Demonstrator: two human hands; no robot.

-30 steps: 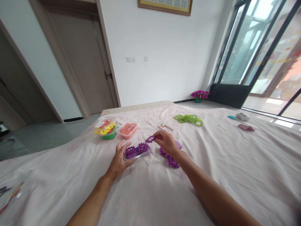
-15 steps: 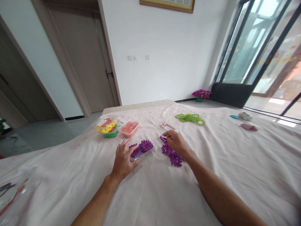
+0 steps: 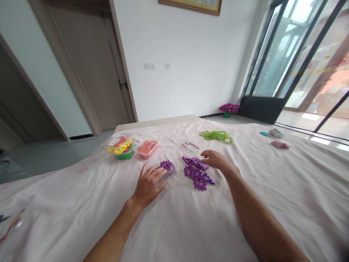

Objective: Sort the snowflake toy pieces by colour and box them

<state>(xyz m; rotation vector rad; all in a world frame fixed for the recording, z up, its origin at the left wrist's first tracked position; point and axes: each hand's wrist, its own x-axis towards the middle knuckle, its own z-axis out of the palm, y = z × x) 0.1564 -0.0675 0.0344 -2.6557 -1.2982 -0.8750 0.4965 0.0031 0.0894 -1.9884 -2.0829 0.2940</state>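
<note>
My left hand [image 3: 149, 185] lies with spread fingers over the near left part of a clear plastic box [image 3: 171, 171]. Purple notched pieces [image 3: 167, 165] show inside it beyond the fingertips; the rest is covered by the hand. To its right is a loose pile of flat purple notched pieces [image 3: 193, 171], with a darker violet one [image 3: 208, 178] at its right side. At the pile's upper right edge is my right hand [image 3: 216, 160], index finger and thumb apart, with the thumb close to or touching a piece. Nothing shows in its grasp.
Beyond the pile lies a clear labelled lid [image 3: 191, 146], then green notched pieces [image 3: 216, 136]. At left stand a box of orange pieces [image 3: 147, 148] and stacked boxes with yellow [image 3: 120, 147] and green contents. A pink folded item [image 3: 280, 145] lies at right on the wrinkled cloth [image 3: 191, 225].
My right hand has shifted right from above the purple pile, uncovering more pieces. My left hand has slid over the box, covering more of it. The view has turned slightly right.
</note>
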